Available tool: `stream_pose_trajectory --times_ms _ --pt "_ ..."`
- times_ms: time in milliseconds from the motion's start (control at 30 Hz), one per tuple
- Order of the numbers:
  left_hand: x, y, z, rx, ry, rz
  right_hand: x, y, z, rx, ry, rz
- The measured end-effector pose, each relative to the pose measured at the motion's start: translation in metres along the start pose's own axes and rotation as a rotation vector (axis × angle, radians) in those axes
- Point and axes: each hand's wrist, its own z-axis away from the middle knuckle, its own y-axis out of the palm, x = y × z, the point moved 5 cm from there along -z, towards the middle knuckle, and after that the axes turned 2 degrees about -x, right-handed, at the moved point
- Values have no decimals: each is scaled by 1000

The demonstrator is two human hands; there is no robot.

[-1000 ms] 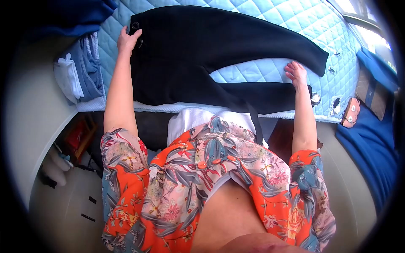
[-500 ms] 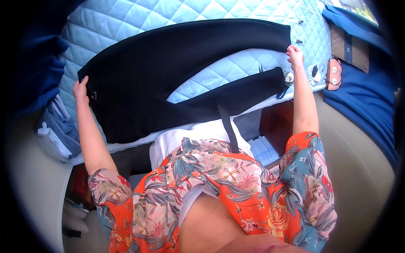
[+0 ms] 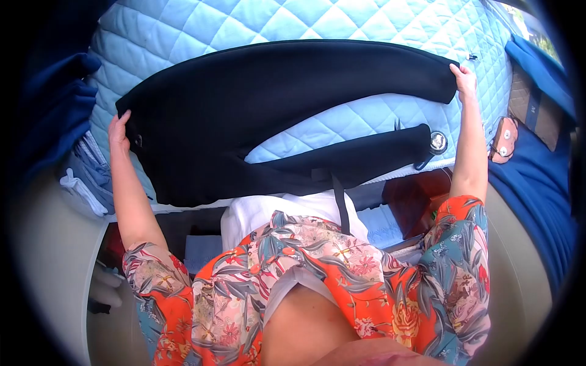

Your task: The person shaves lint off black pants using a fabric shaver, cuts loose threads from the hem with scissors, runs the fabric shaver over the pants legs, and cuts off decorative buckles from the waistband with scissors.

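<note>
Black trousers (image 3: pixel 201 116) lie spread on a light-blue quilted cover (image 3: pixel 244 24), the waist toward the left and the two legs toward the right. My left hand (image 3: pixel 119 129) is closed on the waist corner at the left. Out at the right, my right hand (image 3: pixel 465 80) pinches the hem corner of the upper leg. The lower leg (image 3: pixel 366 152) lies nearer my body, its end beside a dark round object with a shiny top (image 3: pixel 437 142). A narrow black strap (image 3: pixel 340 204) hangs from the trousers over the front edge.
Dark blue cloth (image 3: pixel 531 189) lies along the right side, with a pinkish item with two white buttons (image 3: pixel 505 140) and a brown quilted piece (image 3: pixel 549 116) near it. Folded clothes (image 3: pixel 91 171) sit at the left. A small dark clip-like thing (image 3: pixel 472 57) lies beyond my right hand.
My right hand has moved outward to the right with the hem, and the upper leg lies longer and straighter. My left hand still holds the waist. The view has shifted slightly.
</note>
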Motion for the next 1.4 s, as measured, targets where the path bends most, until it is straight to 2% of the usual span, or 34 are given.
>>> stream_pose_trajectory --times_ms 33,100,167,200,300,367,433,500,600,733,833,867,967,1100,1200,1300,1400 --pt "-2 0 0 5 -6 -3 5 -2 13 130 195 -96" --pt "-4 0 -1 8 -14 -1 21 -14 26 113 236 -187" --pt "-2 -4 -2 5 -20 13 14 -41 -7 185 127 -533" --pt "-1 -6 -3 7 -27 26 37 -45 -7 172 20 -589" --pt "-6 -3 1 20 -34 51 62 -27 -26 -26 -2 -550" --pt "-5 -8 -1 24 -40 53 51 -4 -46 -99 -9 -404" --pt "-4 -11 -2 3 -22 48 37 17 -50 57 62 -388" --pt "-4 -11 -2 6 -32 54 32 12 -46 177 41 -339" --pt "-7 -10 -1 18 -47 66 44 -10 6 279 260 -98" --pt "-6 -12 -2 20 -38 55 19 -21 25 401 262 -87" --pt "-8 -12 -3 31 -39 52 -1 -29 7 354 248 -152" --pt "-8 -12 -4 31 -40 55 -7 -34 -3 281 222 -190" --pt "-9 -12 -5 49 -46 61 -9 -32 -2 80 207 -48" --pt "-13 -4 1 22 -25 61 -7 -21 1 -32 53 78" --pt "-14 -2 2 25 -18 61 18 -32 12 -415 -265 578" --pt "-13 -2 0 18 -7 65 102 22 70 -380 -616 360" --pt "-11 0 -3 34 0 94 136 103 107 -370 -787 461"
